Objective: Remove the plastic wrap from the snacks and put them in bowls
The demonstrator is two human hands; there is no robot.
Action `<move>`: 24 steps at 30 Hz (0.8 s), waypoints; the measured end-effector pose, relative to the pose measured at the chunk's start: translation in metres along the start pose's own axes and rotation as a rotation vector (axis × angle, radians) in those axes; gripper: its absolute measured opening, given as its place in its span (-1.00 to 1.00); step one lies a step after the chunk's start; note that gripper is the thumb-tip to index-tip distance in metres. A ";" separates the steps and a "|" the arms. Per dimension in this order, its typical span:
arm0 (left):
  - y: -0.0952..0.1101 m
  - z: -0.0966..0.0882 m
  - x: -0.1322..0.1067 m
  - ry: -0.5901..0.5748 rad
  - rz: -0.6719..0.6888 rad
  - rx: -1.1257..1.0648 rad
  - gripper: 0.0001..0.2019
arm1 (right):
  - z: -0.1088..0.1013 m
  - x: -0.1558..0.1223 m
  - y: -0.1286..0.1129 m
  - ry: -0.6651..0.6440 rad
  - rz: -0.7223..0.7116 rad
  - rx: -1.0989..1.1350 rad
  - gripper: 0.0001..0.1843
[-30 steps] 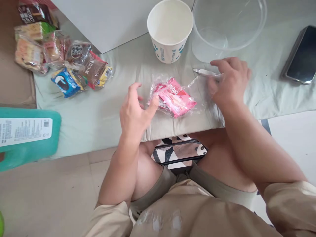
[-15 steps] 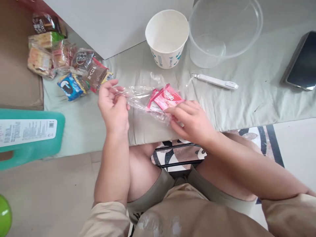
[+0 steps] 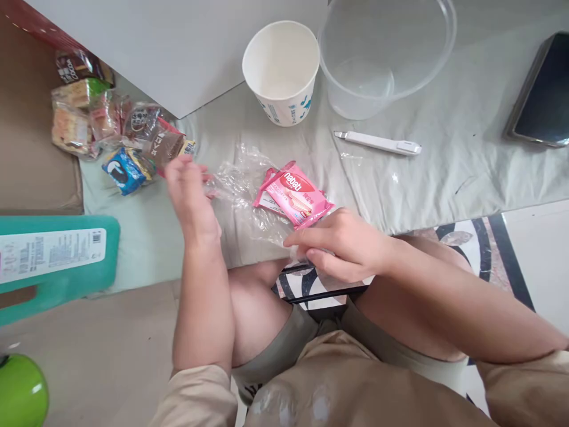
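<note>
A clear plastic bag (image 3: 242, 193) lies on the pale cloth with a pink wafer packet (image 3: 293, 194) inside it. My left hand (image 3: 189, 196) is closed on the bag's left end, and is slightly blurred. My right hand (image 3: 340, 244) pinches the bag's lower right corner near the table's front edge. The pink packet sits between the two hands, closer to the right one.
A white paper cup (image 3: 281, 72) and a clear plastic tub (image 3: 384, 53) stand at the back. A white pen-like tool (image 3: 377, 143) lies right of centre, a phone (image 3: 540, 98) at far right. Several snack packets (image 3: 120, 139) are piled at left, with a teal container (image 3: 53, 255) below them.
My right hand left the white tool on the cloth and came down to grip the bag's right corner. My left hand took the bag's left end and the bag is stretched between them.
</note>
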State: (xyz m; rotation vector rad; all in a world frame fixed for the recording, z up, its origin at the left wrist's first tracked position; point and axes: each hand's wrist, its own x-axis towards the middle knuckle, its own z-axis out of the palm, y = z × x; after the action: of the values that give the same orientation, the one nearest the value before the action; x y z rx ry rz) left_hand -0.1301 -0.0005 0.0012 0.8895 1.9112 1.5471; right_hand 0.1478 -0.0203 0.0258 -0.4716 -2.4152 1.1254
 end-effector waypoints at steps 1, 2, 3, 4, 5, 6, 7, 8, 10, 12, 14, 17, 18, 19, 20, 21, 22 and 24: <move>0.002 -0.001 -0.005 -0.096 -0.026 0.078 -0.56 | 0.000 0.000 0.000 -0.048 0.014 0.037 -0.61; 0.004 -0.002 -0.010 -0.180 -0.046 0.185 -0.54 | 0.001 0.000 0.000 -0.080 0.023 0.055 -0.61; 0.007 -0.004 -0.014 -0.251 -0.058 0.308 -0.57 | 0.003 0.001 -0.001 -0.091 0.034 0.046 -0.60; 0.010 -0.005 -0.017 -0.309 -0.065 0.427 -0.63 | 0.005 0.001 -0.001 -0.073 0.051 0.015 -0.60; 0.013 -0.006 -0.020 -0.358 -0.069 0.519 -0.70 | 0.008 0.002 -0.001 -0.026 0.078 -0.033 -0.61; 0.016 -0.007 -0.021 -0.399 -0.075 0.569 -0.76 | 0.010 0.003 -0.001 0.047 0.120 -0.095 -0.63; 0.019 -0.008 -0.023 -0.433 -0.078 0.574 -0.80 | 0.012 0.005 0.000 0.138 0.175 -0.166 -0.66; 0.021 -0.008 -0.024 -0.462 -0.078 0.538 -0.85 | 0.014 0.006 0.002 0.236 0.233 -0.242 -0.69; 0.023 -0.008 -0.026 -0.499 -0.088 0.381 -0.93 | 0.016 0.011 0.007 0.390 0.322 -0.379 -0.73; 0.025 -0.007 -0.028 -0.556 -0.143 0.183 -0.93 | 0.018 0.015 0.013 0.428 0.343 -0.453 -0.75; 0.026 -0.005 -0.030 -0.629 -0.223 -0.022 -0.90 | 0.021 0.017 0.018 0.394 0.344 -0.440 -0.62; 0.032 -0.001 -0.033 -0.673 -0.323 -0.267 -0.82 | 0.025 0.018 0.023 0.335 0.342 -0.345 -0.27; 0.034 0.000 -0.034 -0.667 -0.344 -0.322 -0.77 | 0.026 0.017 0.023 0.327 0.339 -0.314 -0.15; 0.035 0.001 -0.035 -0.659 -0.361 -0.364 -0.73 | 0.027 0.017 0.024 0.325 0.339 -0.284 -0.06; 0.037 0.001 -0.036 -0.652 -0.377 -0.395 -0.69 | 0.028 0.017 0.024 0.330 0.341 -0.255 0.00; 0.038 0.002 -0.036 -0.642 -0.388 -0.423 -0.65 | 0.028 0.017 0.024 0.336 0.348 -0.223 0.03; 0.038 0.002 -0.036 -0.632 -0.396 -0.447 -0.62 | 0.027 0.017 0.025 0.342 0.355 -0.189 0.03; 0.038 0.002 -0.035 -0.609 -0.402 -0.490 -0.58 | 0.023 0.016 0.025 0.350 0.359 -0.121 0.04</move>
State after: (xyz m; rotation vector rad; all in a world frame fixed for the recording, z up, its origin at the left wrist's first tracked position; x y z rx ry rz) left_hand -0.0997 -0.0203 0.0373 0.6100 1.1213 1.2281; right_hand 0.1253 -0.0121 -0.0034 -1.0798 -2.1454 0.9381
